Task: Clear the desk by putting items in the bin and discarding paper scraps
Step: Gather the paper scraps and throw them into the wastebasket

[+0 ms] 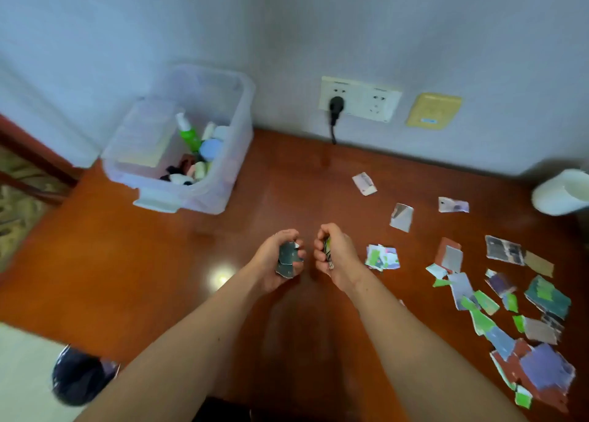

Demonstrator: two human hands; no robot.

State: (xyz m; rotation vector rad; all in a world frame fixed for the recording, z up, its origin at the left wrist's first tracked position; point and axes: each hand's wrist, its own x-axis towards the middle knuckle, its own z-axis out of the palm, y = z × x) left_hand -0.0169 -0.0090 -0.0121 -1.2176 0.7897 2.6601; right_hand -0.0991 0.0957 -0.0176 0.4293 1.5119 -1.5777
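Both my hands hover over the middle of the red-brown desk (159, 262). My left hand (280, 259) grips a bunch of dark paper scraps (288, 259). My right hand (334, 255) is curled round more scraps, green and white at the edge (327, 251). Several torn paper scraps (497, 307) lie scattered over the right side of the desk, with a small stack (382, 257) just right of my right hand. A clear plastic bin (220, 173) stands at the back left, holding a green bottle (188, 131) and other small items.
A bin lined with a dark bag (79, 377) stands on the floor at the lower left, below the desk edge. A white container (561, 192) sits at the far right. A wall socket with a black plug (336, 106) is behind the desk.
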